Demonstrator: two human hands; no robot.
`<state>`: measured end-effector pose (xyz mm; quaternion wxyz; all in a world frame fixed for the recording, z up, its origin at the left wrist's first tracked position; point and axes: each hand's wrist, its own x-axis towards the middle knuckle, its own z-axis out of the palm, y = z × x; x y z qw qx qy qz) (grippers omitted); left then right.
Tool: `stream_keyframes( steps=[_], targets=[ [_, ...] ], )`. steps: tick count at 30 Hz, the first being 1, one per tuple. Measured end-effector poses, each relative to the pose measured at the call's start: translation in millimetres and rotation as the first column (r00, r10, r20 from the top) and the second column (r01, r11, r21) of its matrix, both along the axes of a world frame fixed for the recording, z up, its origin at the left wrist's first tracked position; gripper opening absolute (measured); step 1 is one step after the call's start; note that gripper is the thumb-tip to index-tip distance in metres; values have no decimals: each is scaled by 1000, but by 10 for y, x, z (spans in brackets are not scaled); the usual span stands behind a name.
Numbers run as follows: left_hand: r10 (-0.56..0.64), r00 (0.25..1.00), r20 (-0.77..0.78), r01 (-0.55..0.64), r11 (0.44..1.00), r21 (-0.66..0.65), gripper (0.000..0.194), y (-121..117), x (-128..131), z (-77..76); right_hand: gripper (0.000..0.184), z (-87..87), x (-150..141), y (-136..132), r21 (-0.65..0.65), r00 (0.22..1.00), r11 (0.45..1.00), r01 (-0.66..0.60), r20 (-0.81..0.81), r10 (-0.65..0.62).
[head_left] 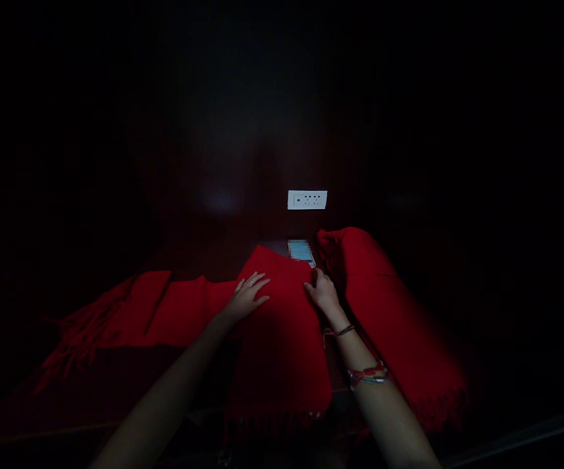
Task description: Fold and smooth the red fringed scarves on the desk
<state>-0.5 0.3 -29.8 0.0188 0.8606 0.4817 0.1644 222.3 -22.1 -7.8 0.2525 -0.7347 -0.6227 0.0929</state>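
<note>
A red scarf [282, 339] with a fringed near end lies flat in front of me. My left hand [247, 298] rests on its upper left part, fingers spread and palm down, with a ring on one finger. At the scarf's right edge is my right hand [324, 291], thumb apart from the fingers and touching the cloth. Some of its fingertips are hard to make out in the dark. More red fringed cloth [184, 312] stretches out to the left; whether it joins the scarf under my left arm cannot be seen.
A folded, thick red scarf [384, 299] lies on the right. Behind the middle scarf is a pale blue, blurred-out item [300, 251]. A white socket panel [307, 200] is on the dark wall. The surroundings are very dark.
</note>
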Motion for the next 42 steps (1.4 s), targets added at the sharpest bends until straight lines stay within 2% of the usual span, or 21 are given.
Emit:
stream_keyframes(
  steps=[4,8,10,11,15,18,20,21,23,26,30,35,38,40,42],
  targets=[
    [110,993,40,-107,991,-85,65,60,22,-60,55,-13,-54,59,-39,1000,999,30,2,-30],
    [234,971,53,-228,968,-102,87,73,24,-60,49,-27,14,180,-44,992,998,44,-115,-49],
    [290,955,54,-284,954,-99,90,64,12,-56,46,-27,77,211,-35,987,998,55,-151,-59],
    [314,948,59,-308,947,-93,85,61,-1,-57,46,-25,104,212,-36,988,998,49,-144,-54],
    [391,919,48,-386,919,-81,65,78,-90,-76,48,3,87,127,-55,1000,998,5,15,-4],
    [433,901,-4,-431,895,-116,77,105,-127,-90,51,31,-85,29,86,987,996,-13,163,-1],
    [467,884,-1,-463,877,-124,88,111,-117,-90,52,30,-239,-16,176,962,973,-148,253,100],
    [484,875,9,-480,869,-119,92,111,-108,-86,52,19,-312,-26,172,938,954,-245,293,188],
    [511,859,30,-505,856,-112,96,105,-94,-74,51,-22,-430,-28,68,866,907,-415,335,371],
    [510,859,37,-501,854,-140,95,107,-119,-51,50,-97,-510,-4,-132,801,860,-493,318,508],
    [513,859,4,-502,842,-197,93,146,-201,-36,51,-136,-497,17,-180,799,859,-480,315,512],
    [504,863,-24,-499,846,-187,89,167,-245,-47,55,-123,-489,27,-215,799,855,-472,305,518],
    [538,841,-55,-537,819,-200,93,144,-244,-59,56,-107,-497,14,-233,812,862,-451,292,504],
    [562,824,-68,-564,805,-185,95,126,-240,-74,56,-86,-499,-7,-196,819,870,-452,296,492],
    [561,826,-61,-563,813,-148,95,114,-238,-88,53,-58,-506,-27,-113,794,853,-509,322,516]
  ],
)
